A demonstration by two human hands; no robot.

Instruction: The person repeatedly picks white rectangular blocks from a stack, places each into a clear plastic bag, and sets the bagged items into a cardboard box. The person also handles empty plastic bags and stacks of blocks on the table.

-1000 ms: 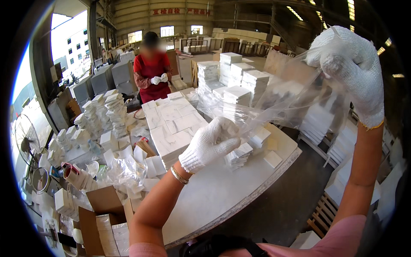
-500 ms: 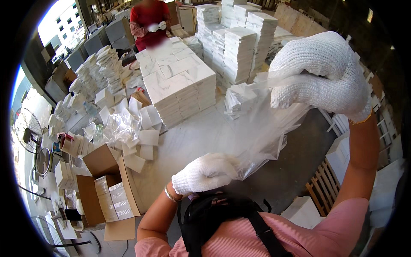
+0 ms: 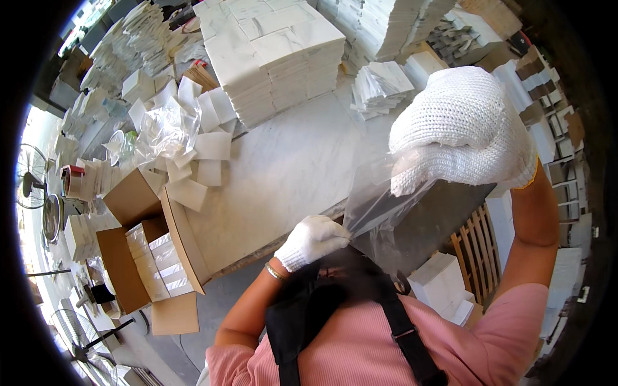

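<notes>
Up close, stretching a clear plastic bag [image 3: 380, 206] between two gloved hands: left hand [image 3: 313, 240] pinching the lower edge, right hand [image 3: 460, 132] clenching the upper edge higher up. Beyond the hands, lying flat, a white marble tabletop [image 3: 283, 167], bearing a tall block of stacked white tiles [image 3: 277, 55] and a small tile pile [image 3: 381, 87] just beyond the right hand. Left of the left hand, standing open, a brown cardboard box [image 3: 138, 257] holding wrapped white packs, beside loose white tiles [image 3: 203, 145] and crumpled clear wrap [image 3: 158, 128].
</notes>
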